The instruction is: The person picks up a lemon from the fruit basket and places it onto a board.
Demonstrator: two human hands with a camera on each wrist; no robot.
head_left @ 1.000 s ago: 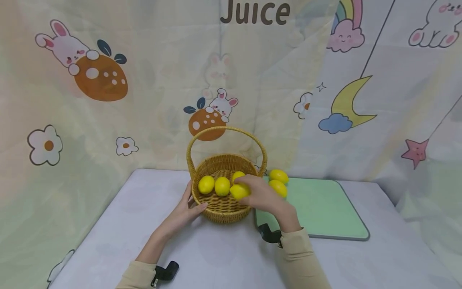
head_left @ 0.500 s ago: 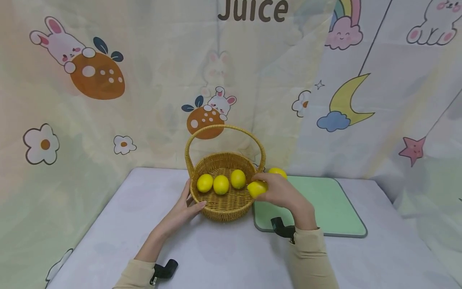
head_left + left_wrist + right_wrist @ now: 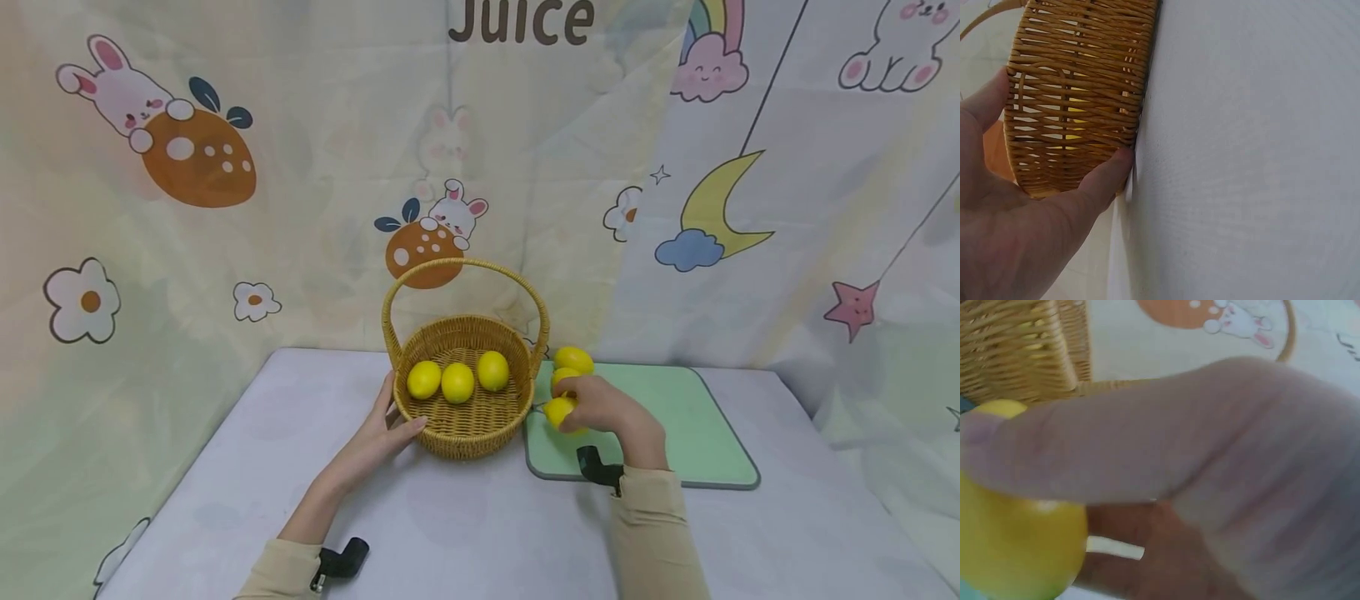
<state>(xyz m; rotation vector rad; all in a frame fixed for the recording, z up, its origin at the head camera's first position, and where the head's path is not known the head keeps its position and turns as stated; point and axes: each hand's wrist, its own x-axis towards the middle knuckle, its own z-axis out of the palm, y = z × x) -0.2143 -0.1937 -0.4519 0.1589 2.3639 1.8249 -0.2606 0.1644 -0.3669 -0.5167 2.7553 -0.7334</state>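
Right of the basket [image 3: 463, 447], the right hand [image 3: 609, 413] pinches a lemon [image 3: 557, 412]; on the basket's left, the left hand [image 3: 373, 452] grips it, thumb and fingers spread. Inside it lie three more lemons [image 3: 457, 382].

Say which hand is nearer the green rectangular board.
Right: the right hand is over the board; the left hand is left of it, holding a round tan wicker basket.

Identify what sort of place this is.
Probably a staged filming corner: a pale cartoon-printed fabric backdrop hangs behind a white-covered table bearing a round golden wicker basket.
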